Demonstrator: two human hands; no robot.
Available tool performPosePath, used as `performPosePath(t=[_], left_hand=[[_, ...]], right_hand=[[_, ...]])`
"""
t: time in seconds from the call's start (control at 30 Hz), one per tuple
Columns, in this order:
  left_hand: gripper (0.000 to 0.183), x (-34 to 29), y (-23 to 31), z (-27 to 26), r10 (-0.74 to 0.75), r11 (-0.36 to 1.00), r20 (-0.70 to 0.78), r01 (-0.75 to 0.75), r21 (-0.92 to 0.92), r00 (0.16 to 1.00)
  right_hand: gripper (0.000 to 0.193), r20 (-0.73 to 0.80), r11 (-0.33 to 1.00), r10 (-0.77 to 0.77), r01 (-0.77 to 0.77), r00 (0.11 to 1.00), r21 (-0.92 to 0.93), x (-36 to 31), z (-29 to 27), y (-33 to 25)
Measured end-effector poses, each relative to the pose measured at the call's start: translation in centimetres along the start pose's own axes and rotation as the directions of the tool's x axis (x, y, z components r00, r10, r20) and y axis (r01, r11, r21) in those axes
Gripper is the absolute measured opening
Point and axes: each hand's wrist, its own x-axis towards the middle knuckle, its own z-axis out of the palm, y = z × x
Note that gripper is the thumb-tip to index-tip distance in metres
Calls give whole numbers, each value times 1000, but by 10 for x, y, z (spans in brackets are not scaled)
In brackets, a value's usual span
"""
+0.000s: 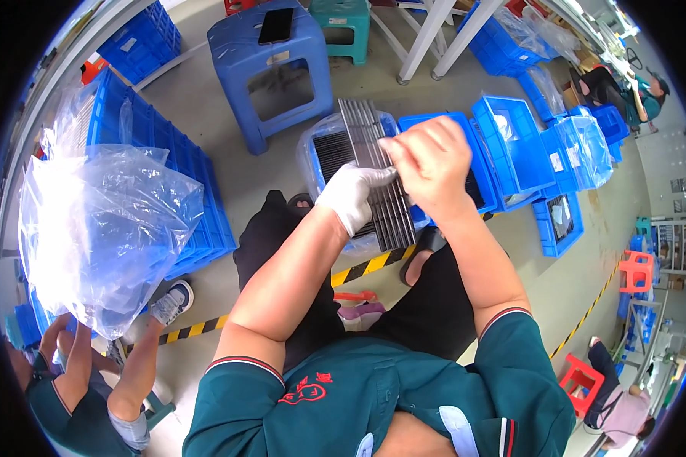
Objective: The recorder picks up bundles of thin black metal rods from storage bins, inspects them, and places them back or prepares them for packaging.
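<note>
My left hand (351, 194), in a white glove, grips a long dark panel of parallel ribbed strips (392, 213) by its left side, thumb lying across the front. The panel is held up over the containers between my knees. My bare right hand (438, 164) is closed, fingers curled and thumb against them, at the panel's upper right side. Whatever its fingertips pinch is too small to make out. Below and behind the panel is a plastic-lined container (308, 156) with dark ribbed pieces (331, 152) inside. A blue crate (480, 148) stands just right of it, partly hidden by my right hand.
A blue stool (270, 65) carrying a dark phone (276, 26) stands ahead. Stacked blue crates (194, 171) with clear plastic (122, 221) rise at left, near a seated person (84, 404). More blue crates (514, 152) line the right. Yellow-black tape (373, 264) crosses the floor.
</note>
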Motion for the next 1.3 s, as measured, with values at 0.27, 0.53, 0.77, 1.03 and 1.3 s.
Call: performPosePath(t=[0.27, 0.53, 0.77, 1.03, 1.3], left_hand=[[25, -11, 6, 0, 47, 999, 147, -46, -8, 988], [28, -11, 4, 1, 66, 998, 175, -64, -18, 982], [28, -6, 1, -6, 90, 996, 201, -92, -1, 975], [27, -7, 2, -5, 59, 998, 220, -57, -13, 974], [23, -8, 1, -6, 102, 994, 210, -110, 24, 972]], right_hand=[[9, 142, 931, 237, -266, 961, 251, -2, 8, 3], [8, 218, 911, 277, -328, 936, 251, -4, 6, 5], [8, 218, 966, 148, -188, 965, 176, -2, 5, 5], [10, 169, 941, 223, -257, 960, 218, -2, 5, 2], [12, 226, 980, 44, -86, 973, 179, -1, 4, 2]])
